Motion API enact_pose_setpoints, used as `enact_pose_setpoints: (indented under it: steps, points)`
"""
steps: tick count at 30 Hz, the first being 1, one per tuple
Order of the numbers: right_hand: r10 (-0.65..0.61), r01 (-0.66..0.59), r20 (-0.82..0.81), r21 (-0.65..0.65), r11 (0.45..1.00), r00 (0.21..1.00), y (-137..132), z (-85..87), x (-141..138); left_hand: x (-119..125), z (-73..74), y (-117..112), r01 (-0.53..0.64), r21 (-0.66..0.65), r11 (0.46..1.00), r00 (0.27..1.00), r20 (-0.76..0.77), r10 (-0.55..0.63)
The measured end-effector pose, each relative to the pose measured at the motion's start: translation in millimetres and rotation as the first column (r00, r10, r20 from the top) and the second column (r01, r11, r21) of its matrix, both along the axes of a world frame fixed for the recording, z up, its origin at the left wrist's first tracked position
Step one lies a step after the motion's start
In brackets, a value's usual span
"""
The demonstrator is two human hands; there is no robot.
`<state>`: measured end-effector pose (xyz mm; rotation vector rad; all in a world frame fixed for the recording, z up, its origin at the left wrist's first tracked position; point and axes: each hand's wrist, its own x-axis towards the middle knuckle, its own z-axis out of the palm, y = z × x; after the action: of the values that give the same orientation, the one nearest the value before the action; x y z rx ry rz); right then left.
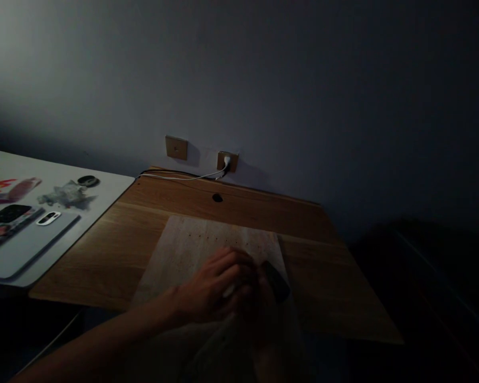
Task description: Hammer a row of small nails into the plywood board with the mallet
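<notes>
My left hand (225, 282) is curled over the lower part of a pale wooden board (171, 255), its fingers bent and closed. A small light patch shows between those fingers, but what it belongs to cannot be made out. My right hand (265, 298) is pressed close against the left one, mostly lost in deep shadow. A dark, rounded, elongated object (278, 283) sticks out at the right hand's outer side, seemingly in its grip. Its kind is too dark to tell.
The board lies on a wooden tabletop (319, 260) with a dark hole (217, 198). Behind, cables run to a wall socket (228, 161). On the white table (115, 186) at left lie phones (34, 242), crumpled clear plastic (69, 196) and a dark round item (88, 181).
</notes>
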<state>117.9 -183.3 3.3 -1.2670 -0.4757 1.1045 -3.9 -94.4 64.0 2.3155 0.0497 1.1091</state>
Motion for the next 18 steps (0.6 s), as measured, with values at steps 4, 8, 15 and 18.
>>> enact_pose_setpoints:
  steps: [4,8,15,18]
  points:
    - [0.21,-0.172,0.465,-0.124,0.977,0.86,20.4,16.6,4.5,-42.7,-16.8,21.8,-0.294,-0.177,0.939,0.951,-0.151,0.269]
    - [0.357,-0.262,0.734,-0.248,0.933,0.578,40.0,26.9,2.0,-80.3,-41.3,33.4,-0.435,-0.187,0.881,0.88,-0.297,0.371]
    - [0.464,-0.39,0.809,-0.321,0.863,0.362,46.7,20.9,5.5,-132.1,-66.9,11.3,-0.405,-0.052,0.913,0.841,-0.414,0.35]
    - [0.476,-0.439,0.829,-0.324,0.838,0.295,42.2,25.9,10.6,-141.8,-76.7,2.7,-0.405,0.004,0.914,0.83,-0.418,0.37]
